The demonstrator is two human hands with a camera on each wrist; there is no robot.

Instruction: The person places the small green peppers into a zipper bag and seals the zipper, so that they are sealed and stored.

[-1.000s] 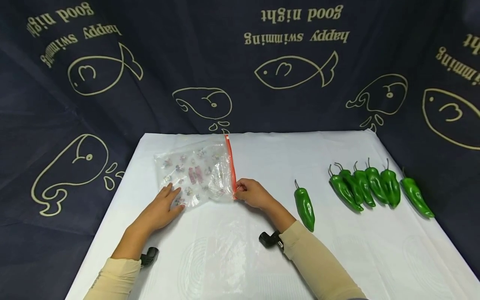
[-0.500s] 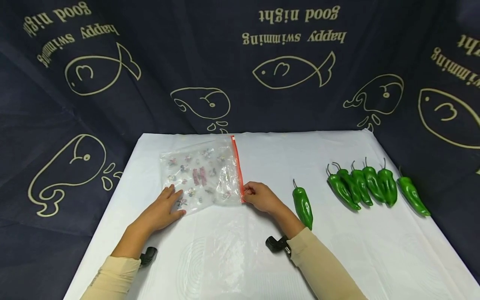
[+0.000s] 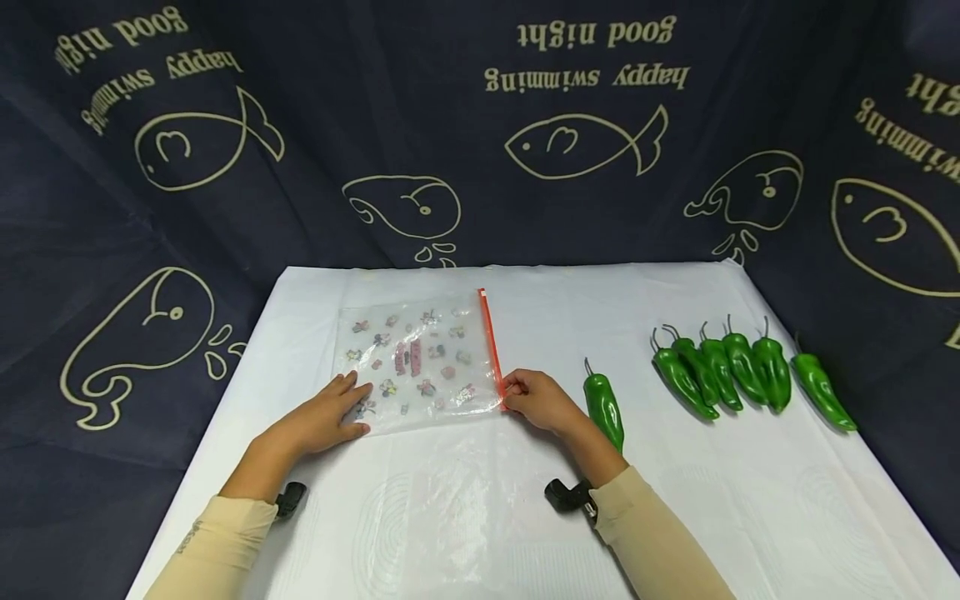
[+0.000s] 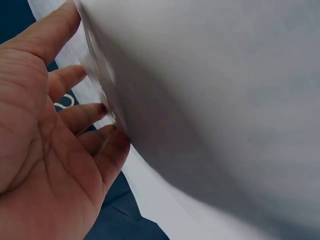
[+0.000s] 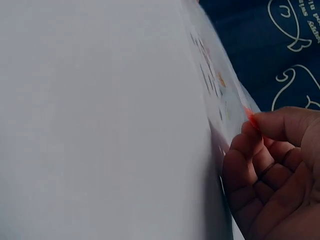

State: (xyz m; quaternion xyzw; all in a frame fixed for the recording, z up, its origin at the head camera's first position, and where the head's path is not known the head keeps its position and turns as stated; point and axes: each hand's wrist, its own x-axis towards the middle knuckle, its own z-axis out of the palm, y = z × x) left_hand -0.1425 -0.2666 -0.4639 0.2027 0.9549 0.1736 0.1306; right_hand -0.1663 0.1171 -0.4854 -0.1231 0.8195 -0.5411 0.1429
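Observation:
A clear plastic zip bag (image 3: 450,337) with small printed pictures lies flat on the white table, its red zip strip (image 3: 491,346) on the right side. My right hand (image 3: 542,400) pinches the near end of that strip between thumb and curled fingers; the right wrist view shows the red edge (image 5: 251,117) at the fingertips. My left hand (image 3: 322,417) rests on the bag's near left corner. In the left wrist view the left hand's fingers (image 4: 82,117) are spread and slightly bent, touching the bag's edge.
One green pepper (image 3: 603,408) lies just right of my right hand, partly behind the forearm. Farther right, several green peppers (image 3: 716,371) lie side by side, with another pepper (image 3: 822,392) near the table's right edge. A dark blue printed cloth (image 3: 480,208) hangs behind the white table (image 3: 465,517).
My right hand has moved right and slightly nearer with the red strip. The bag has shifted right and been pulled flatter and wider. The left hand has stayed nearly in place.

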